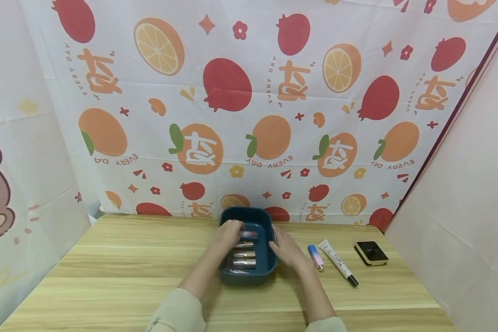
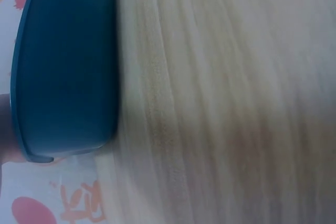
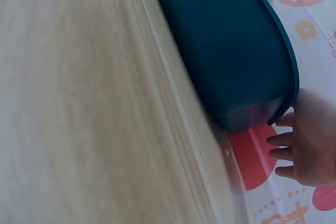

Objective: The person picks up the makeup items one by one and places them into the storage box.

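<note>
blurry reddish tube (image 1: 250, 234) pinched by left hand (image 1: 231, 232); dark-blue plastic bin (image 1: 249, 279), loosely touched rightside by right hand (image 1: 288, 247), could get shoved if bumped

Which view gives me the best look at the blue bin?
The head view: it looks down into the blue bin, showing the metallic tubes lying inside. The left and right wrist views show mainly its outer wall, and none of its contents.

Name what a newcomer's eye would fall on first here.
The bright fruit-printed cloth backdrop fills the head view's upper part. Below it, on the wooden table, a dark blue bin holds shiny tubes, the left hand over its left side, the right hand at its right rim.
</note>
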The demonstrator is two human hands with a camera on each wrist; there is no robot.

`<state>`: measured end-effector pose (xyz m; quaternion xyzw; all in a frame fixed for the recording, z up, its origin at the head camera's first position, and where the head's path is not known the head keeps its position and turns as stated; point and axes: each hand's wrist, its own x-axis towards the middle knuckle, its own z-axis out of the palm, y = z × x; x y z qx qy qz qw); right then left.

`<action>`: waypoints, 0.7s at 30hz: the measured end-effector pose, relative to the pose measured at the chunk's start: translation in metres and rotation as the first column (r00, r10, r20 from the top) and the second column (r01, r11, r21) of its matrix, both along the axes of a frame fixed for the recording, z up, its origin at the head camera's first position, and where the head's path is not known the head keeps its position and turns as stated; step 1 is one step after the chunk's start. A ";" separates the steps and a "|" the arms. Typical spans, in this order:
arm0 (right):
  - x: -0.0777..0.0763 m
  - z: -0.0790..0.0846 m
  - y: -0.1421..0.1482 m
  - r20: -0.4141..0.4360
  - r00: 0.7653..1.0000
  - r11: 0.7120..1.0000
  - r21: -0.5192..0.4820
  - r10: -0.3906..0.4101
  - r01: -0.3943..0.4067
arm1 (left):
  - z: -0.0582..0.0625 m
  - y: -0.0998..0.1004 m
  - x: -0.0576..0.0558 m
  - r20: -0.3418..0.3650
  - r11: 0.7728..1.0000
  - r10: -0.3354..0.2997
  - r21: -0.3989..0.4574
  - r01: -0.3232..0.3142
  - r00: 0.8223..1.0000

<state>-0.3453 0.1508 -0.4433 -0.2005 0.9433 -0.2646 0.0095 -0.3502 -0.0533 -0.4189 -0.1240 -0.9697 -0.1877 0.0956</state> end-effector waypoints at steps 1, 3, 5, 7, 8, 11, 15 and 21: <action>0.000 -0.001 0.000 -0.003 1.000 1.000 0.001 0.000 0.000 | -0.001 0.000 0.000 0.008 1.000 0.000 0.014 0.000 1.000; 0.000 -0.001 0.000 0.001 1.000 1.000 0.004 -0.002 0.002 | -0.001 -0.001 0.000 0.016 0.999 0.001 0.033 -0.001 1.000; -0.001 -0.001 0.001 0.004 1.000 1.000 0.008 -0.004 0.004 | -0.002 -0.001 0.000 0.006 0.999 -0.001 0.040 0.001 1.000; -0.001 -0.001 0.001 0.008 1.000 1.000 0.008 -0.009 0.009 | -0.002 -0.002 0.000 -0.011 0.999 -0.001 0.045 0.001 1.000; -0.001 0.000 0.001 0.009 1.000 1.000 0.008 -0.009 0.009 | -0.002 -0.003 0.000 -0.021 0.999 -0.001 0.046 0.002 1.000; 0.000 -0.001 0.001 0.007 1.000 1.000 0.007 -0.009 0.009 | -0.002 -0.005 0.000 -0.034 0.998 -0.002 0.071 0.005 0.999; 0.001 -0.001 0.000 0.007 1.000 1.000 0.009 -0.006 0.005 | -0.003 -0.008 0.002 -0.050 0.990 0.005 0.142 0.002 0.999; 0.001 0.000 0.000 0.010 1.000 1.000 0.008 -0.001 0.001 | 0.000 -0.012 0.007 -0.046 0.935 0.058 0.352 -0.038 0.997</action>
